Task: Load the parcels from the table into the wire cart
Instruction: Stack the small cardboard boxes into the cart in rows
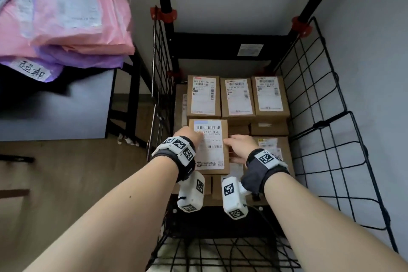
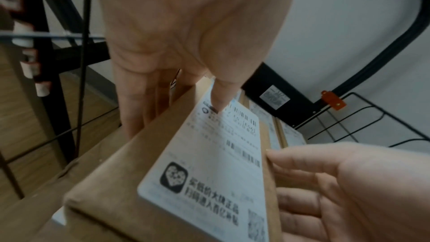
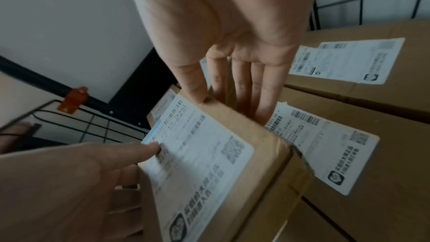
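Note:
A brown cardboard parcel (image 1: 210, 146) with a white shipping label is inside the black wire cart (image 1: 320, 117), at its left side, in front of the back row of boxes. My left hand (image 1: 189, 137) holds its left side, thumb on the label and fingers (image 2: 135, 117) down the side wall. My right hand (image 1: 237, 147) grips the right edge, thumb on top and fingers (image 3: 260, 102) slid between this parcel (image 3: 256, 144) and the neighbouring box (image 3: 372, 154). Whether the parcel (image 2: 163, 163) rests on the boxes below I cannot tell.
Three labelled boxes (image 1: 237, 97) line the cart's back, with more boxes in a lower layer. On the grey table (image 1: 55, 112) to the left lies a stack of pink mailers (image 1: 66, 13) over a purple one (image 1: 77, 57). Wire walls close the cart's left and right.

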`<control>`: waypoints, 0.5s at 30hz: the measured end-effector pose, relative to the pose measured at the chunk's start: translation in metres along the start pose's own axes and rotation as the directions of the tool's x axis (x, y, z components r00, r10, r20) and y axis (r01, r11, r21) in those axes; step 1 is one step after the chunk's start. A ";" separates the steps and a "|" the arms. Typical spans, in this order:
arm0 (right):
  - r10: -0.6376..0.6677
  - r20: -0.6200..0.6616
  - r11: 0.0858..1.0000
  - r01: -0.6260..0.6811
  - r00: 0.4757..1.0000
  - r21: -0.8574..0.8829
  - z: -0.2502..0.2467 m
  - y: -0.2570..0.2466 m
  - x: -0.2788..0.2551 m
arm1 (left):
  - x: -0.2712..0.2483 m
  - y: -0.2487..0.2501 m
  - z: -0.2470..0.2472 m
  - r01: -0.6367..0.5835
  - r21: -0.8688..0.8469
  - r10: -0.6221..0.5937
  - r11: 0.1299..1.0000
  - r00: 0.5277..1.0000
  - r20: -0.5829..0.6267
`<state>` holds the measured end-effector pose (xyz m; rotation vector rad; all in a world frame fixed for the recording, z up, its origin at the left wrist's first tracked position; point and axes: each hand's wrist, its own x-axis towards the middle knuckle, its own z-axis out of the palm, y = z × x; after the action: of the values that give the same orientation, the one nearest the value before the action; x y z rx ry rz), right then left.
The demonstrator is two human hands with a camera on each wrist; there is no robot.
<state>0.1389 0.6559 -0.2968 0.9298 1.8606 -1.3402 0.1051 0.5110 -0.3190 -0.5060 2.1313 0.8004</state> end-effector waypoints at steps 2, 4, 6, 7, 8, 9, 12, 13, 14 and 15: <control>0.013 0.013 1.000 -0.013 1.000 -0.004 0.006 0.002 0.020 | 0.014 -0.003 0.005 0.031 0.012 -0.030 0.999 0.999 -0.022; 0.013 0.030 1.000 -0.012 0.999 -0.012 0.012 0.000 0.034 | 0.025 -0.006 0.007 0.051 0.023 -0.050 0.998 0.998 -0.042; 0.006 0.043 0.999 -0.004 0.999 -0.038 0.016 0.000 0.045 | 0.033 -0.007 0.007 0.063 0.029 -0.062 0.998 0.997 -0.048; 0.007 0.055 0.998 -0.004 0.998 -0.056 0.016 -0.002 0.047 | 0.037 -0.007 0.007 0.067 0.024 -0.065 0.997 0.997 -0.050; 0.003 0.059 0.998 0.001 0.998 -0.068 0.017 -0.002 0.053 | 0.040 -0.006 0.007 0.068 0.013 -0.067 0.998 0.996 -0.052; 0.011 0.062 0.997 -0.006 0.998 -0.072 0.016 -0.003 0.056 | 0.042 -0.006 0.007 0.071 0.000 -0.071 0.997 0.996 -0.050; 0.023 0.074 0.999 -0.021 0.997 -0.036 0.016 -0.007 0.067 | 0.047 -0.007 0.004 0.069 -0.044 -0.072 0.997 0.995 -0.066; 0.026 0.075 0.999 -0.024 0.997 -0.037 0.016 -0.009 0.067 | 0.049 -0.008 0.004 0.068 -0.071 -0.074 0.995 0.995 -0.072; 0.019 0.078 0.999 -0.016 0.997 -0.036 0.017 -0.010 0.069 | 0.051 -0.008 0.002 0.068 -0.103 -0.076 0.992 0.994 -0.074; 0.014 0.076 0.999 -0.011 0.997 -0.039 0.017 -0.012 0.070 | 0.053 -0.008 0.002 0.068 -0.134 -0.078 0.989 0.995 -0.069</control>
<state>0.0935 0.6488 -0.3531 0.8574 1.8132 -1.3092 0.0785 0.5016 -0.3644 -0.6890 2.1239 0.8963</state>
